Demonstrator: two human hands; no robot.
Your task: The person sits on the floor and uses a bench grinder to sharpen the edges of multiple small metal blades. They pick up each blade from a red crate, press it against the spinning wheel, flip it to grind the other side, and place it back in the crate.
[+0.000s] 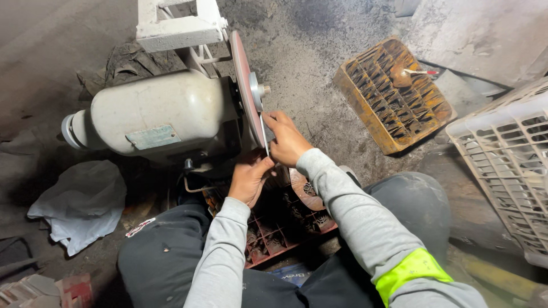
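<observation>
We see both hands working at the grinding disc [245, 85], a reddish wheel mounted on the white motor housing [154, 111] that sits on the floor. A thin metal blade [264, 134] stands nearly upright with its flat side against the lower edge of the disc. The right hand [287, 138], just right of the disc, is closed around the blade from the side, fingers pinching it. The left hand [249, 177], just below the disc, is curled closed and its fingertips meet the blade's lower end. Below the disc, between the person's knees, lies a red compartment crate [279, 231]. Well to the right of the disc lies a rusty orange crate [394, 94], and beyond it a pale plastic basket [508, 154]. Left of the motor housing lies a crumpled grey bag [83, 202].
</observation>
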